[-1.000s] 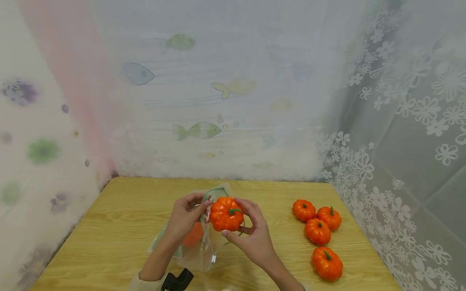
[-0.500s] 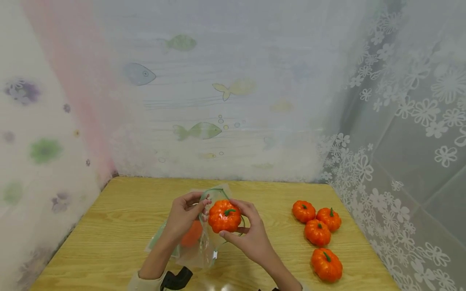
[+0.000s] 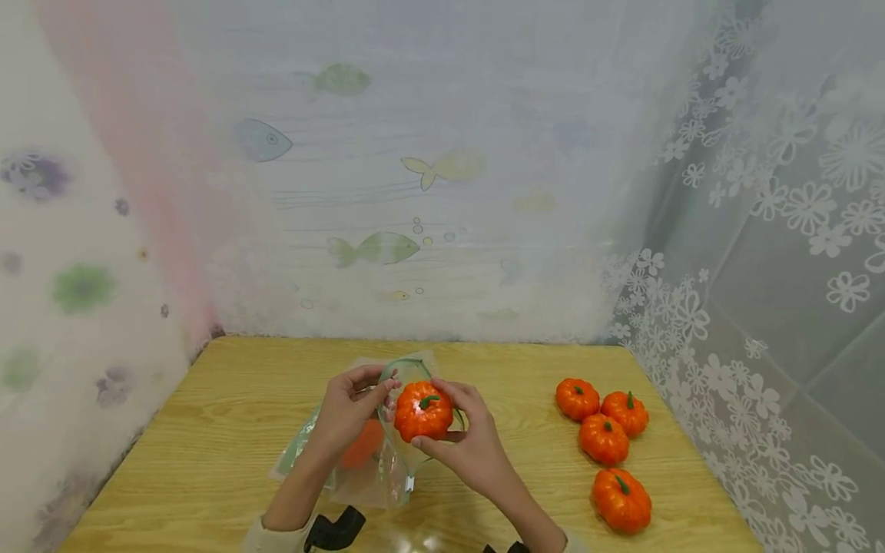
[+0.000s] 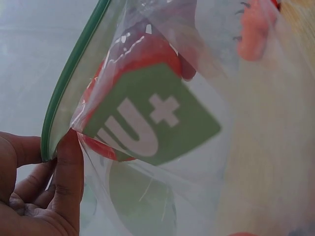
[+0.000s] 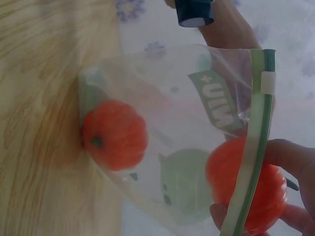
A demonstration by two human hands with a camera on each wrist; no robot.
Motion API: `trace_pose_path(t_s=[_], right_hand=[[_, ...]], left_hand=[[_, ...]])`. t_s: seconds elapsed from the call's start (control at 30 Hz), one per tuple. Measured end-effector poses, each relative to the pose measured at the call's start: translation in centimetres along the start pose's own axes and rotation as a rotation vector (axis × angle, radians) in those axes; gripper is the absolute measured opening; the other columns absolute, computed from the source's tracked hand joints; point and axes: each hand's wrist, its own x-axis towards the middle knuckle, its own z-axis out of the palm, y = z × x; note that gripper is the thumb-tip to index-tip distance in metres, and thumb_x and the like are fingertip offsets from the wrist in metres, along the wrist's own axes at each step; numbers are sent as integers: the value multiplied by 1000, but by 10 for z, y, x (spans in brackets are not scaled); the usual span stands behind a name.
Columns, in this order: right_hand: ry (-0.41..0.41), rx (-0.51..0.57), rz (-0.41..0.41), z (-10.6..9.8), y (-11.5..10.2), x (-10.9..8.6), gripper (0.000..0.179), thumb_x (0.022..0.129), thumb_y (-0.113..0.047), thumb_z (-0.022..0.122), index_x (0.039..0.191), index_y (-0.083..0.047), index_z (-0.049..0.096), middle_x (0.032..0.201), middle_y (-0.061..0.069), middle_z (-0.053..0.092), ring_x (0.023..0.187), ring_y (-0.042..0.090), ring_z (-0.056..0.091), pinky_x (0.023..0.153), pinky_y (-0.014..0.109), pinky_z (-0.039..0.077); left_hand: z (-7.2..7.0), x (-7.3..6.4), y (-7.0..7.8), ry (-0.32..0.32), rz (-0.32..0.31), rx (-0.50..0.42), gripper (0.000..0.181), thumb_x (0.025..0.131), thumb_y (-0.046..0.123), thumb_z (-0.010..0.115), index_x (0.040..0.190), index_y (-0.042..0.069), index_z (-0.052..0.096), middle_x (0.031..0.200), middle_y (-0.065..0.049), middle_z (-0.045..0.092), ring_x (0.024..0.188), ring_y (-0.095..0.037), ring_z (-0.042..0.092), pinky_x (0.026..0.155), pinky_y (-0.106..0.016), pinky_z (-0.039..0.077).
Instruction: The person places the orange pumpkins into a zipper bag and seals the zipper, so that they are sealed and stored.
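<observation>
Status: one glossy orange ribbed pumpkin with a green stem (image 5: 115, 135) is already lying inside the clear plastic zip bag with green trim (image 5: 147, 83). A second orange pumpkin (image 3: 423, 412) is sitting at the open mouth, partly inside per the right wrist view; calling that one half done. Left hand (image 3: 353, 411) is pinching the green rim; right hand (image 3: 473, 445) is gripping the second pumpkin, thumb and fingers around it. Hands are working close, either side of the mouth.

Remaining: three loose orange pumpkins (image 3: 604, 440) are clustering at right, and a fourth loose pumpkin (image 3: 621, 501) is sitting just nearer. The white zip slider (image 3: 409, 484) is sitting at the near end, zip unsealed.

Surface/room: the yellow wood-grain bench (image 3: 263, 369) is running back to a pale fish-print sheet (image 3: 518, 284). A white sheet with blurred flowers (image 3: 83, 230) is hanging left; a sheer white-flowered curtain (image 3: 795, 346) is covering the right.
</observation>
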Motion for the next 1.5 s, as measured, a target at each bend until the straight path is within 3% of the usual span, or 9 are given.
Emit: trace_pose_path(t_s=[0.37,0.5,0.7,1.0,1.23,1.5], right_hand=[[5,-19,-6,3,5,4,75,79,-6,88,146,-11,55,138,13,51,122,35,53,79,38,63],[1,-11,-1,3,6,5,74,79,-6,88,145,-14,56,138,13,51,122,35,54,78,38,64],[-17,-27,17,4,9,5,72,80,-9,88,144,-18,57,139,12,50,122,35,53,77,35,64],[-62,-64,18,6,9,7,72,83,-12,87,147,-18,54,142,12,48,122,34,53,78,33,63],[-83,-70,23,8,5,8,74,83,-7,86,148,-15,53,142,14,48,124,34,52,78,33,63],[-99,-104,28,10,4,10,72,83,-8,85,147,-13,53,143,18,46,123,36,52,77,31,63]], left_hand=[[0,2,0,3,-4,5,28,101,4,62,125,-11,62,112,-26,68,70,-12,65,66,-26,61],[1,3,-1,13,-11,21,28,101,5,63,125,-10,63,113,-27,68,72,-11,65,66,-26,61],[2,2,-1,28,-10,51,29,101,8,64,124,-9,64,110,-19,70,76,-10,67,68,-25,61],[2,3,-2,29,-7,44,27,101,7,64,123,-8,65,110,-23,70,74,-11,66,67,-25,61],[1,2,-1,33,2,49,25,101,6,63,122,-7,66,107,-17,72,75,-11,66,67,-25,61],[-1,1,-2,37,-7,59,24,101,6,64,122,-5,67,112,-24,71,77,-11,68,68,-25,61]])
